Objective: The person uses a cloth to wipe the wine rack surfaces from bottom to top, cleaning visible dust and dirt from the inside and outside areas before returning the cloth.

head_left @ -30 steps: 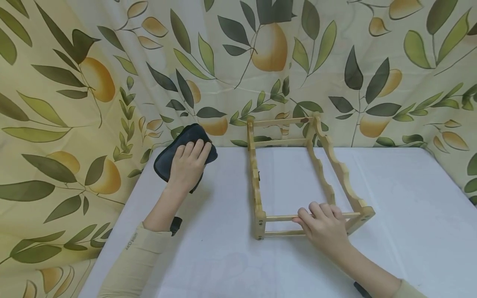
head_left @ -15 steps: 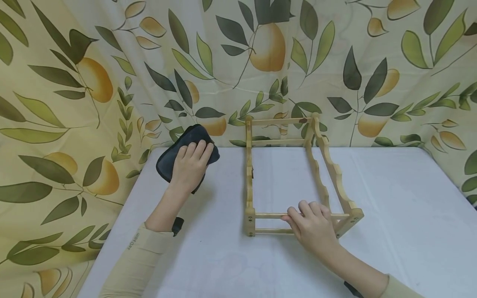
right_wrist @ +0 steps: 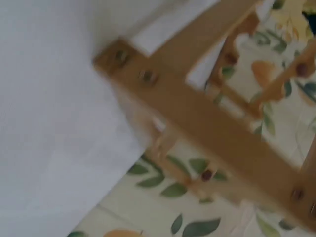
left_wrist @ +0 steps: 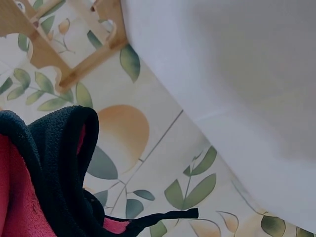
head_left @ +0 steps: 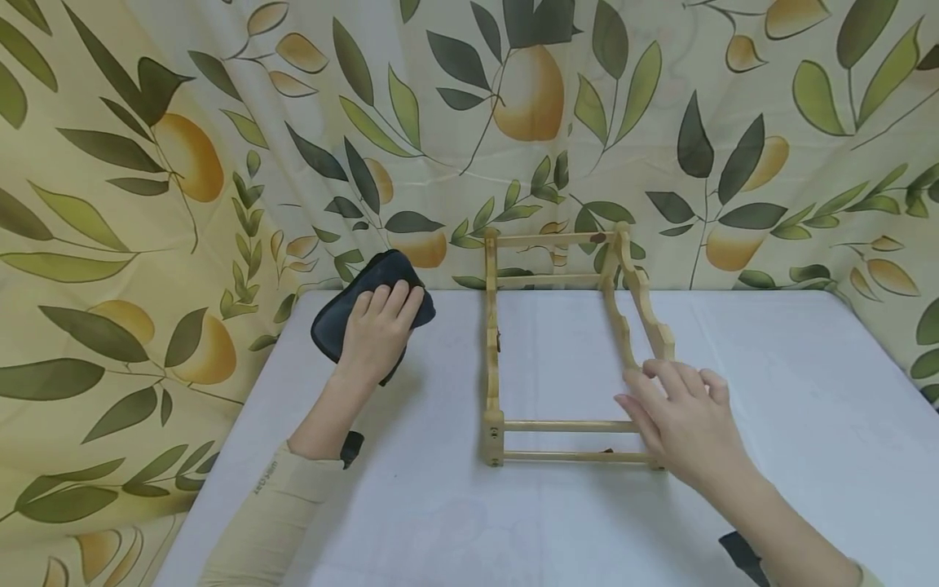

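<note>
My left hand (head_left: 377,330) grips a folded dark navy cloth (head_left: 341,318), fingers over its top, above the left part of the table. In the left wrist view the cloth (left_wrist: 52,163) shows a pinkish-red inner side, dark edging and a thin strap; the hand itself is out of that view. A light wooden rack (head_left: 492,359) with wavy notched sides and round crossbars stands mid-table. My right hand (head_left: 689,420) is over its front right corner, fingers loosely bent, hiding that corner. The right wrist view shows the rack's end (right_wrist: 207,123) blurred, with screw heads.
A white-covered table (head_left: 440,522) lies beneath everything. Behind it and along the left hangs a curtain (head_left: 455,106) printed with leaves and fruit, close to the rack's far end. A black strap (head_left: 352,448) is on the left wrist.
The right hand has let go of the rack's front crossbar and moved right, to the corner. Before that, the rack's front end shifted left. The left hand with the cloth has barely moved.
</note>
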`<state>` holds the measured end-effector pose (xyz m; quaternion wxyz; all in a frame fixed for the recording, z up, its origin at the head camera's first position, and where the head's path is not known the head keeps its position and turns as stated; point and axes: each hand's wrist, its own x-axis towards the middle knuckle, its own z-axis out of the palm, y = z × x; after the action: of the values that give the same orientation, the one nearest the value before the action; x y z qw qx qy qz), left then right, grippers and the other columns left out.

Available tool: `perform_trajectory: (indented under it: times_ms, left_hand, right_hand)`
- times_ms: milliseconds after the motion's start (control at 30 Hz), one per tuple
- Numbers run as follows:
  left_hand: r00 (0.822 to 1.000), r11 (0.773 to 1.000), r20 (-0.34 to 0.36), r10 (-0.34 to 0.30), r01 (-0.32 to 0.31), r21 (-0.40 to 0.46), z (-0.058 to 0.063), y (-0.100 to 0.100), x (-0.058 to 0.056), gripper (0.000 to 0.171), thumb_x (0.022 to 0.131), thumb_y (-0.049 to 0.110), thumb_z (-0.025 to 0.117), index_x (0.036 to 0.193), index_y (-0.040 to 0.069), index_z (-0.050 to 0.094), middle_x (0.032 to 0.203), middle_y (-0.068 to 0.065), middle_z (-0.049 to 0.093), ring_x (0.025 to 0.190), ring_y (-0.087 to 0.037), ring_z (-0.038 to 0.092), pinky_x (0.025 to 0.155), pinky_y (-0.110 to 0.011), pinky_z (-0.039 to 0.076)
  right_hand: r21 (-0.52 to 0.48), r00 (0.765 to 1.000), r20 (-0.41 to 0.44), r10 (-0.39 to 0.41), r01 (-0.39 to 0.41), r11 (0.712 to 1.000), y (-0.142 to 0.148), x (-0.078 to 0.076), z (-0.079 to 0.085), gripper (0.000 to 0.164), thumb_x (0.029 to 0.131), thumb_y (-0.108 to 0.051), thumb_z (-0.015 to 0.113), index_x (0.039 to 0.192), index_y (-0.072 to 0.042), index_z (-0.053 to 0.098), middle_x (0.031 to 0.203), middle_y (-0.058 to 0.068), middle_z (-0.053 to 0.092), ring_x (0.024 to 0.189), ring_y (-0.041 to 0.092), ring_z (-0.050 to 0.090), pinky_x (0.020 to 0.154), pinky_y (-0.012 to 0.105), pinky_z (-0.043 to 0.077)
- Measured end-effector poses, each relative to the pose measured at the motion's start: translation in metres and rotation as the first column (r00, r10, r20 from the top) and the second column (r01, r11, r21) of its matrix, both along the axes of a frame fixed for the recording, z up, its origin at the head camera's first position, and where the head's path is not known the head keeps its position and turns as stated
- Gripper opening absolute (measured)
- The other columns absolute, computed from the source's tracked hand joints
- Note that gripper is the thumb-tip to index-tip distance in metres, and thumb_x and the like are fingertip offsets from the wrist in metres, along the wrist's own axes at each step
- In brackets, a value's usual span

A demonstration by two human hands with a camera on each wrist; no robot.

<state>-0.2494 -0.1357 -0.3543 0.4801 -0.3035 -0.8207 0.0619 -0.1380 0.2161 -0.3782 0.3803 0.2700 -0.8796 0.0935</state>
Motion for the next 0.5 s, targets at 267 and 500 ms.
perform_trajectory:
  times_ms: [267,500]
  left_hand:
    - [1.000,1.000,0.003,-0.001,0.001,-0.001,-0.002,0.001,0.000,0.039,0.073,0.009,0.074,0.107,0.006,0.056,0.102,-0.010,0.052,0.084,-0.027,0.046,0.069,-0.034,0.035]
    - [1.000,1.000,0.012,-0.007,0.007,-0.004,-0.004,0.001,0.000,0.040,0.073,0.009,0.075,0.108,0.006,0.056,0.102,-0.010,0.052,0.084,-0.026,0.046,0.068,-0.034,0.035]
  right_hand:
    - [0.120,0.996,0.088,0.004,-0.014,0.993,0.038,-0.001,-0.001,0.056,0.096,-0.051,0.024,0.097,-0.008,0.059,0.094,0.012,0.056,0.090,0.032,0.049,0.077,0.053,0.028]
    - [0.155,0.968,0.001,0.250,-0.247,0.956,0.049,-0.009,-0.018,0.047,0.098,-0.043,0.030,0.080,-0.012,0.060,0.078,0.003,0.053,0.077,0.027,0.049,0.072,0.045,0.033]
